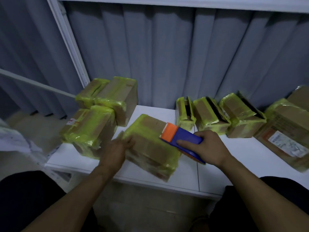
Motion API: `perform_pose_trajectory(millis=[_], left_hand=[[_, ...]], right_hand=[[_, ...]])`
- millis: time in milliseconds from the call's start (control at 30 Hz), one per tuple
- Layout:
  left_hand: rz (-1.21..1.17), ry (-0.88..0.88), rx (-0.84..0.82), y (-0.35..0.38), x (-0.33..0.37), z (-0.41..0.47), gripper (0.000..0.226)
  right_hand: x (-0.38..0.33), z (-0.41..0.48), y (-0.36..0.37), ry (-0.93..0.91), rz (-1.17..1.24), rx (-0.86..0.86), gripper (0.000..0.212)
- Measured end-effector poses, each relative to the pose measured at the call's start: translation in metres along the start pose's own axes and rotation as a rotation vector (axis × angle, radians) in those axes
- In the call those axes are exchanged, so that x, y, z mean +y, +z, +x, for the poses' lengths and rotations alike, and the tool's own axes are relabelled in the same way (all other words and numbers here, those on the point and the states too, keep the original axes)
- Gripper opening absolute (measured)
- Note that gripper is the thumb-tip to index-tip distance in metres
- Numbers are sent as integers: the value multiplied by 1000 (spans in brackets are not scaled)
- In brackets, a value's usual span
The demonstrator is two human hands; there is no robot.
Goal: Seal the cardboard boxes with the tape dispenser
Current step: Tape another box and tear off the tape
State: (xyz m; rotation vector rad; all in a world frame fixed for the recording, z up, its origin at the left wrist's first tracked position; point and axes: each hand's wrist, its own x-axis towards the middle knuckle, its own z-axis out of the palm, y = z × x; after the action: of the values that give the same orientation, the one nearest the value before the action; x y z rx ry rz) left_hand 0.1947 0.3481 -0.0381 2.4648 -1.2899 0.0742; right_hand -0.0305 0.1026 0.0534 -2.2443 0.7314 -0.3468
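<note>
Head cam: the person's right hand is wrapped around the blue-and-orange tape dispenser. Its orange end rests on top of the middle box, which sits skewed near the front edge of the white table. The left hand is blurry, but the fingers look mostly straight, laid against the box's left side and not gripping.

The box is plastered in yellow-green tape, so it's probably slick, yet stiff enough to press on. It seems light and likely to skate, so bracing a side or corner looks smart. More taped boxes are stacked on the left.
</note>
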Motion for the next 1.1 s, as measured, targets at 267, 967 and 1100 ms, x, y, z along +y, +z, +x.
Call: perform_pose_trajectory(millis=[267,967,1100], left_hand=[[-174,40,-85,10,81,-12,56],[-270,32,-152,6,35,15,51],[-769,-238,164,-30,67,8,20]], right_hand=[[2,8,4,29,-58,32,60],[3,4,12,-196,-339,-51,47],[-11,-1,11,-286,-200,-124,42]])
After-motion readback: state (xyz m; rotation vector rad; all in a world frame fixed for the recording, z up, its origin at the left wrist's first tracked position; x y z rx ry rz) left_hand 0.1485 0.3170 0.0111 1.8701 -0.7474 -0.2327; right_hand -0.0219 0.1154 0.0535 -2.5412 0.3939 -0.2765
